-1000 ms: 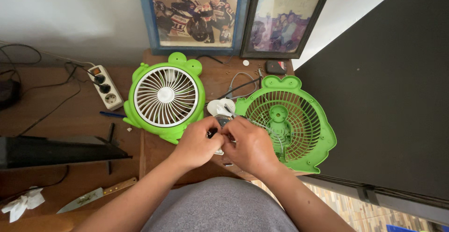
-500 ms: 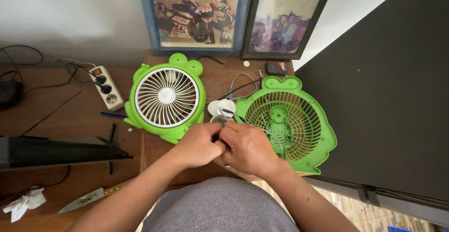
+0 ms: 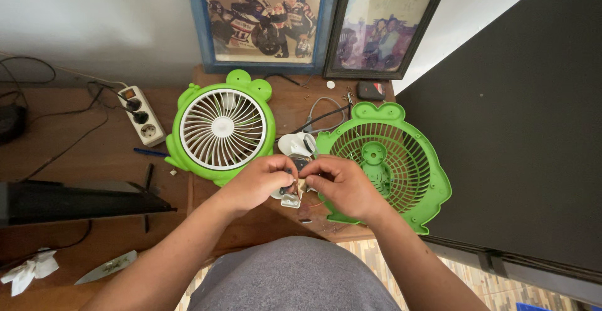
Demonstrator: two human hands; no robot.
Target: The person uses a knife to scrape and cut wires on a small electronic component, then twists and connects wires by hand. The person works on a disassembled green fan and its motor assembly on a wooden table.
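My left hand [image 3: 260, 182] and my right hand [image 3: 342, 184] meet over the wooden table [image 3: 106, 160], fingertips pinched together on a small grey-and-white motor part [image 3: 293, 176] with thin wires. Most of that part is hidden by my fingers. To the left lies a green frog-shaped fan front [image 3: 221, 126] with a white grille. To the right lies the matching green rear grille [image 3: 385, 163], partly under my right hand. A white fan blade piece [image 3: 296, 143] sits just beyond my fingers.
A white power strip [image 3: 143, 115] with plugged cables lies at the left. Two framed pictures [image 3: 263, 19] lean on the wall behind. A black panel [image 3: 520, 116] fills the right. A knife [image 3: 106, 266] and crumpled tissue [image 3: 25, 272] lie near the front left; a dark bar [image 3: 75, 198] crosses the left side.
Both hands have stayed together over the small part, shifting only slightly; the fingers have turned a little on it. The fan halves have not moved.
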